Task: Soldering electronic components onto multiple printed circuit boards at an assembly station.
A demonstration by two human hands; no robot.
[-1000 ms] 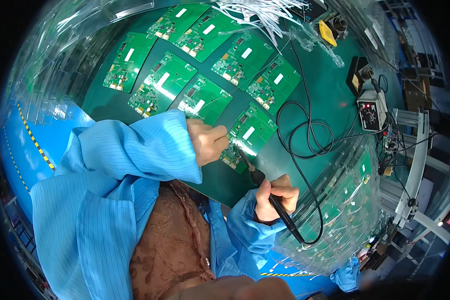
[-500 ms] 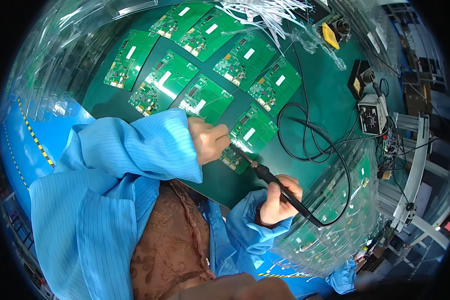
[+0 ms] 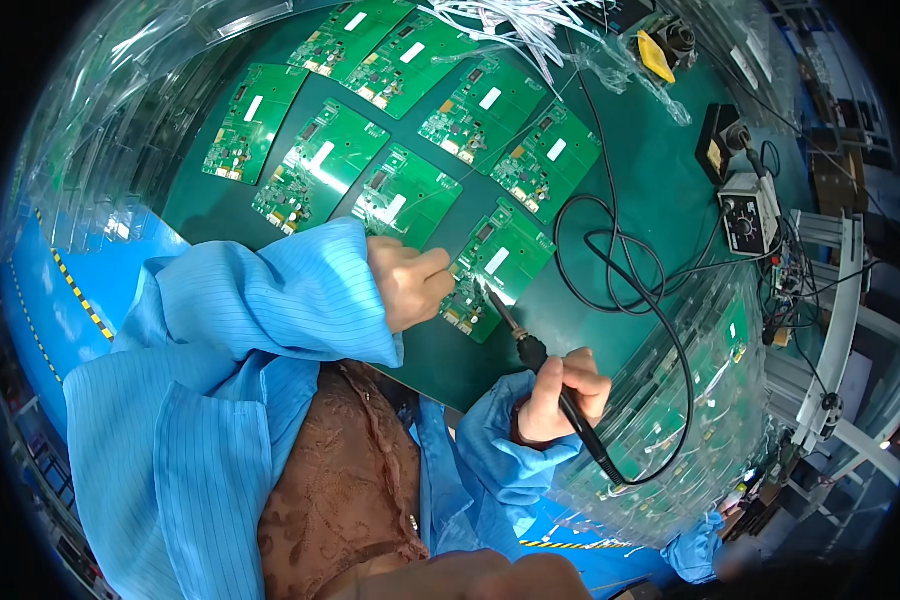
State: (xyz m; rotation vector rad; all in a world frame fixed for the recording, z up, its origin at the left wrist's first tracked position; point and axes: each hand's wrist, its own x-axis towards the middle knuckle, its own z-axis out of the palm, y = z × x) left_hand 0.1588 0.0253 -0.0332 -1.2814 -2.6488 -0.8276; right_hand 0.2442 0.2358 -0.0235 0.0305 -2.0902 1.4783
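Note:
A soldering iron (image 3: pixel 532 352) with a black handle is gripped in my right hand (image 3: pixel 562 398). Its metal tip points at the middle of the nearest green circuit board (image 3: pixel 518 254), among small components below a white label. At that board's left edge is my left hand (image 3: pixel 410 284), fingers curled and pinched together. Whatever it pinches is hidden or too thin to make out. Another circuit board (image 3: pixel 422 194) lies just beyond the left hand, partly covered by the blue sleeve and hand.
More circuit boards (image 3: pixel 332 150) spread over the green mat (image 3: pixel 635 150). White cables (image 3: pixel 515 22) lie at the back. A soldering station (image 3: pixel 748 222) and iron stand (image 3: pixel 718 155) are at the right, with the iron's black cord (image 3: pixel 610 302) looping across. Clear plastic trays (image 3: pixel 660 420) sit at right.
The iron's tip has moved slightly right and away across the nearest board, and the iron is angled more steeply. My left hand stays closed beside the board.

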